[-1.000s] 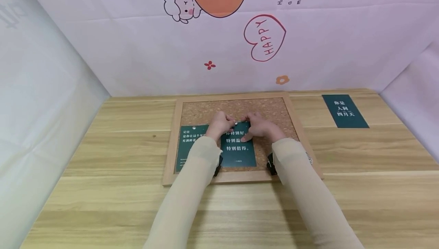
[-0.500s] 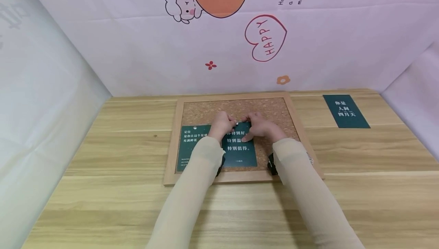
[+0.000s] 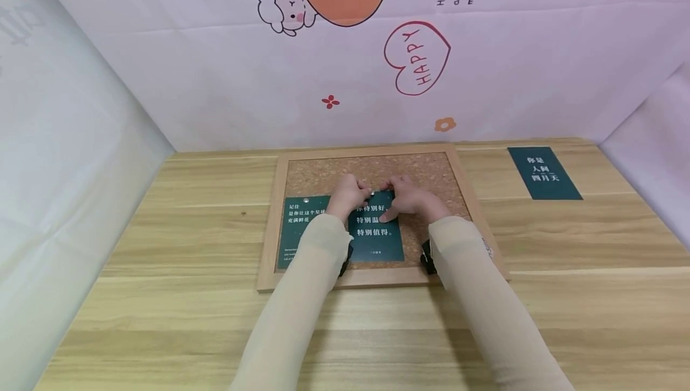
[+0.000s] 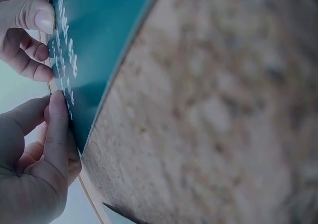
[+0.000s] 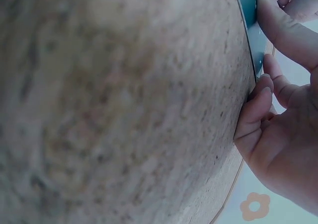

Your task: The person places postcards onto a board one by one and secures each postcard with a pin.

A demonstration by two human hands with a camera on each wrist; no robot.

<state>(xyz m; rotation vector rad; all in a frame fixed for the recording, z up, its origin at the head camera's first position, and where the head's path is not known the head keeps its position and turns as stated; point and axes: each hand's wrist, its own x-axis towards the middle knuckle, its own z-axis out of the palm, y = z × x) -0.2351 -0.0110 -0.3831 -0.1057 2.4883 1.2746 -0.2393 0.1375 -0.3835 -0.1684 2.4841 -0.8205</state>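
In the head view a dark green card (image 3: 377, 241) with white lettering lies on a cork board (image 3: 323, 175). My left hand (image 3: 347, 196) is at the card's top edge, its thumb and forefinger pinching a small whitish pushpin (image 3: 372, 193). The left wrist view has those left fingertips (image 4: 57, 97) together at the card, the pin mostly hidden. My right hand (image 3: 411, 197) rests on the same card's upper right, thumb stretched over the lettering and other fingers by the top edge. In the right wrist view its fingers (image 5: 256, 110) touch the cork beside the card.
A second green card (image 3: 291, 232), partly behind my left forearm, is fixed to the board's left side by a pin (image 3: 306, 200). The board's wooden frame (image 3: 388, 278) rests on a wood-grain table (image 3: 178, 247). Another green card (image 3: 544, 173) lies on the table at right.
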